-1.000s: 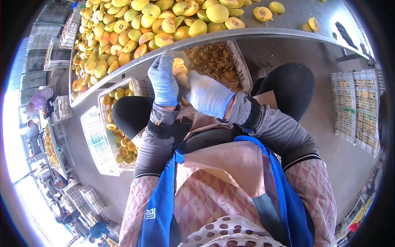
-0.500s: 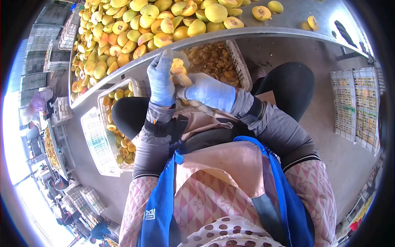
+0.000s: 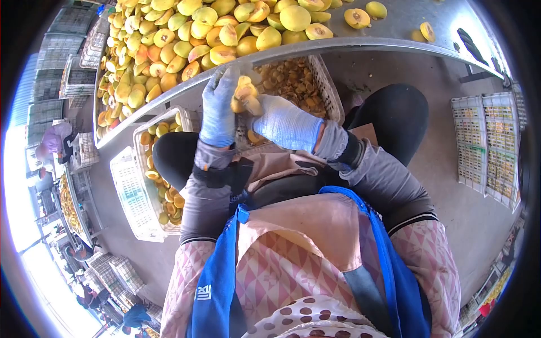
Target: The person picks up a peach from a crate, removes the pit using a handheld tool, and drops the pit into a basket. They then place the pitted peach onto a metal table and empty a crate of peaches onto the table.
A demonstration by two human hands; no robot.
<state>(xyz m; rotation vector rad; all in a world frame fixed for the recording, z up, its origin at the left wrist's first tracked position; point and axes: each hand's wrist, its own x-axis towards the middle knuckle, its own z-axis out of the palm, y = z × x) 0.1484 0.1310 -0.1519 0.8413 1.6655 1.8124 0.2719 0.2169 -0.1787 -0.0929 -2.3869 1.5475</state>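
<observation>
Both hands wear pale blue-white gloves and meet over a crate of brown-orange scraps [image 3: 293, 84] below the table edge. Upright at the left, my left hand [image 3: 220, 107] is closed on a yellow-orange fruit piece [image 3: 244, 94]. My right hand [image 3: 287, 124] is closed and comes in from the right against the fruit's lower side; what it grips is hidden by its fingers. Beyond them, the metal table [image 3: 389, 25] bears a heap of halved yellow fruits [image 3: 163, 50].
A white crate of fruit halves [image 3: 169, 197] stands left of my left knee, beside a tilted white crate [image 3: 132, 191]. Stacked white crates [image 3: 487, 146] are at the right. A person [image 3: 55, 141] is at the far left among other tables and crates.
My right hand has shifted slightly and is turned with its back more in view. The fruit piece remains between the hands, a little lower.
</observation>
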